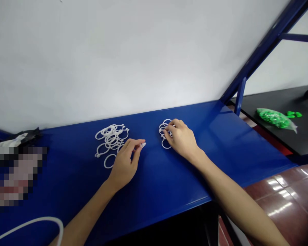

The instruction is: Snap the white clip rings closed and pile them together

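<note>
My left hand (125, 160) is closed in a pinch on a small white plastic piece (143, 145), seen nearly end-on, so its full shape is hidden. Just behind that hand lies a loose pile of white plastic loop rings (112, 137), several with small knobs at their ends. My right hand (182, 136) reaches over a smaller group of white rings (166, 143). Its thumb and bent index finger close on a ring there, and the hand covers part of the group. Both groups rest on the blue table (159, 191).
A white wall (133, 61) rises behind the table. At the left is a black and white plastic bag (20, 138) beside a pixelated patch. A blue metal frame (261, 48) stands at right. Beyond it, a black table (303, 136) bears a bag of green pieces (274, 119).
</note>
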A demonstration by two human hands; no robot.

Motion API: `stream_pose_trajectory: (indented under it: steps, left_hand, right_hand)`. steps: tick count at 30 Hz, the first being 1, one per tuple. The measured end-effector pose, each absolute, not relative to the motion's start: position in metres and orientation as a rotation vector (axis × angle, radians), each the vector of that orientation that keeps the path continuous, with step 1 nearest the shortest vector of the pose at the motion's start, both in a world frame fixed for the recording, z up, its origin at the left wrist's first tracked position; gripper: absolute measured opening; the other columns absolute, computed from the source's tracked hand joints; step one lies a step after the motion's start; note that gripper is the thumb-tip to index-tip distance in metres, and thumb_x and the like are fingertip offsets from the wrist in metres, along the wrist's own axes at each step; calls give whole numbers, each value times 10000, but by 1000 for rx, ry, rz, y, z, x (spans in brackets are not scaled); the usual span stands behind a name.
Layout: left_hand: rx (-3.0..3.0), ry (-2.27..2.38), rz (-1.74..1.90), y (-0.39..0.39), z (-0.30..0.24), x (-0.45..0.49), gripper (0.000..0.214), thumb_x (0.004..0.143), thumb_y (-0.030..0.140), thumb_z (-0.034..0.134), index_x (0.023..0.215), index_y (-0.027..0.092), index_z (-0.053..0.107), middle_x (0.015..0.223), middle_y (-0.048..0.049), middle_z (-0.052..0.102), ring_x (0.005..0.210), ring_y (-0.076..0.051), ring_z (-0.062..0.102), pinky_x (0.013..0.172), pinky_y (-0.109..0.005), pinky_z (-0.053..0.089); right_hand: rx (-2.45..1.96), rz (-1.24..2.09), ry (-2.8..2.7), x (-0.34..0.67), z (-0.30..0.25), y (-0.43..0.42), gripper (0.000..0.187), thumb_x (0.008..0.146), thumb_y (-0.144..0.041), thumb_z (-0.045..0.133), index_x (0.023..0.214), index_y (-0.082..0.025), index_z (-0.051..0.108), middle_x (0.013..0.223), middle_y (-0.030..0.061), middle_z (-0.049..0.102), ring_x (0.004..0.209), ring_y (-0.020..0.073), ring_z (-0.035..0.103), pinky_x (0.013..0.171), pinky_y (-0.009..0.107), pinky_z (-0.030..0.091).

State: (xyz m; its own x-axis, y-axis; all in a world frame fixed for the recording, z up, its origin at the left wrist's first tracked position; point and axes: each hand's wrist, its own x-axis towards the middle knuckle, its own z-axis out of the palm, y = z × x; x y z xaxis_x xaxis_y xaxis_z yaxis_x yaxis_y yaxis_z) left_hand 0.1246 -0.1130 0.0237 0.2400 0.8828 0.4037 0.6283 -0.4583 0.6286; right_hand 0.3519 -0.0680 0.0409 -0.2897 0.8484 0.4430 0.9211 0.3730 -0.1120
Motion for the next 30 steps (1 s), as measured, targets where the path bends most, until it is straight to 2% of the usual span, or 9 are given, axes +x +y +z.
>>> stream_pose_trajectory:
  steps: [3,8,11,15,21,25,30]
  left_hand:
    - [2166,1392,1100,-116,18,121,238,1017,186,439,1197,220,591,977,-22,619,847,-135,625,815,-292,527]
    - [2237,1362,1124,-116,17,123,235,1001,159,454,1190,204,585,962,-24,610,810,-127,624,775,-280,544]
    - [2274,1347,1133,-117,16,126,228,981,141,487,1180,203,579,924,-14,602,749,-114,609,733,-262,547]
    - [2314,1268,1140,-119,14,128,248,987,127,486,1205,210,570,967,-29,627,813,-128,642,759,-274,558]
    - [2338,1249,1175,-119,19,128,252,1004,121,464,1195,205,605,1010,-42,656,915,-146,655,823,-297,556]
    - [2410,1241,1196,-117,20,127,260,1001,121,482,1201,198,629,999,-48,682,945,-174,627,860,-346,548]
    - [2382,1241,1200,-116,18,126,274,979,122,542,1216,210,649,955,-22,715,912,-170,626,852,-338,552]
  right_hand:
    - [-1534,-154,-2280,351,43,-70,288,1012,-275,474,972,-162,737,1035,123,674,932,240,597,718,352,521]
    - [-1603,-49,-2496,356,44,-70,198,943,-262,594,1062,-159,714,1037,131,665,953,272,605,815,393,523]
    - [-1656,-72,-2559,358,42,-70,173,939,-235,599,1045,-145,702,1061,146,662,979,283,611,832,393,517]
    - [-1714,-40,-2563,358,41,-69,173,977,-255,547,962,-158,689,1023,127,674,946,260,630,716,342,506]
    - [-1822,-131,-2389,361,46,-67,174,977,-282,534,942,-181,671,988,94,678,874,222,636,551,287,378]
    - [-1878,-238,-2279,364,45,-64,181,979,-278,522,953,-175,669,985,103,679,862,219,632,531,287,333]
    - [-1833,-231,-2160,362,47,-65,195,973,-303,542,1025,-173,677,997,102,682,862,220,633,550,284,360]
